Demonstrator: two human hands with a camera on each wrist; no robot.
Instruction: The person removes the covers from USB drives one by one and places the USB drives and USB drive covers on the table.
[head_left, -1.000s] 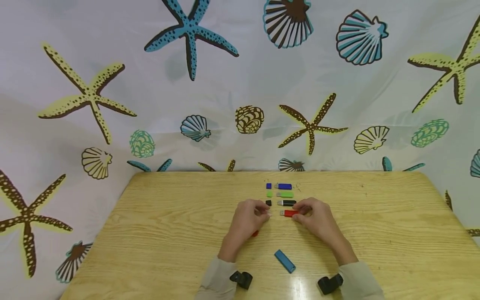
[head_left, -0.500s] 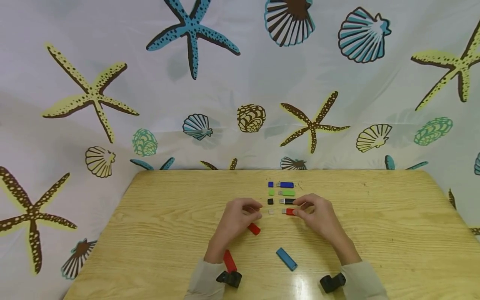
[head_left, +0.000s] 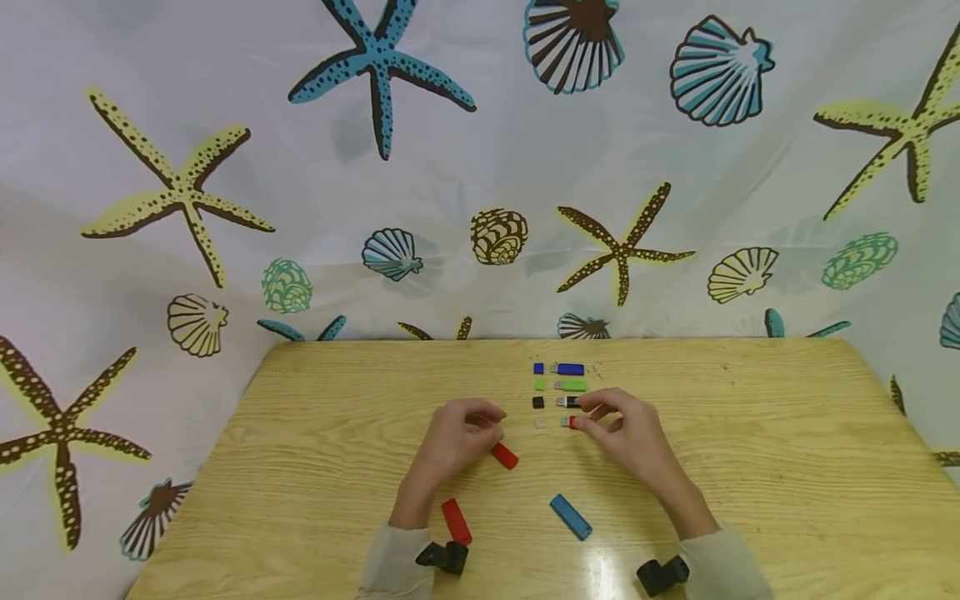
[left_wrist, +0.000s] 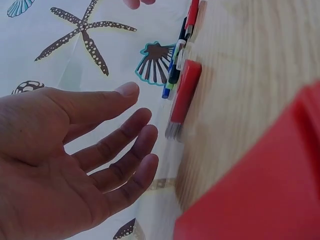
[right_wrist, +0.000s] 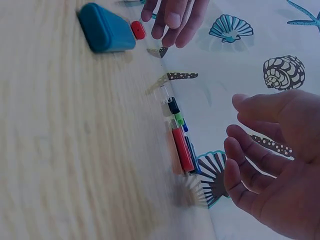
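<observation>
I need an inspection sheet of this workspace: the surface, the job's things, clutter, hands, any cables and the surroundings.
Surface: wooden table, with a bright reflection.
Job's things: blue stick, green stick, black stick and red stick in a column, small caps to their left; second red stick, red piece and blue piece nearer the person.
Clutter: nothing seen.
Hands: left hand near the second red stick, holding nothing; right hand, also holding nothing, partly hides the black and red sticks in the head view.
Cables: nothing seen.
Surroundings: starfish-and-shell cloth behind.
</observation>
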